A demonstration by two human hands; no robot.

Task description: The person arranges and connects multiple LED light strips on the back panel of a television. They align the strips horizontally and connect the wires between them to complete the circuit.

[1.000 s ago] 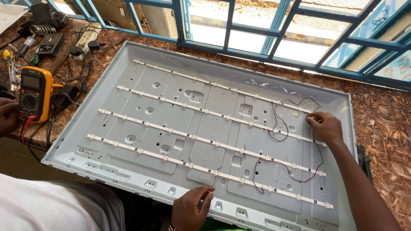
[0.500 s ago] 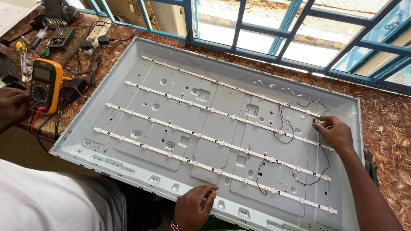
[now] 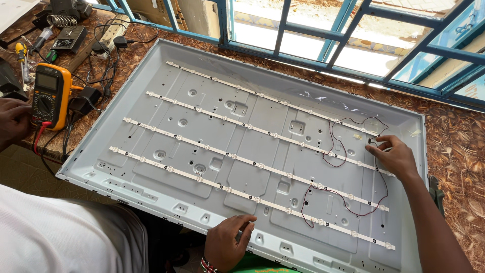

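A large grey metal display back panel [image 3: 151, 167] lies flat on the table, with several white LED strips [image 3: 222, 151] running across it. Thin red and black wires [image 3: 336, 156] loop over its right part. My right hand [image 3: 396, 156] is at the right end of the strips and pinches the small dark end of a wire between thumb and fingers. My left hand [image 3: 227, 245], with a beaded band at the wrist, rests with bent fingers on the panel's near rim and holds nothing.
A person in a white shirt [image 3: 55, 232] stands at the near left, one hand [image 3: 12, 121] beside a yellow multimeter [image 3: 50, 98]. Tools, cables and a power strip [image 3: 108, 35] lie at the far left. A blue window frame [image 3: 323, 45] runs behind the panel.
The view has shifted slightly. My right hand stays at the wires on the right. My left hand has stayed on the near rim.
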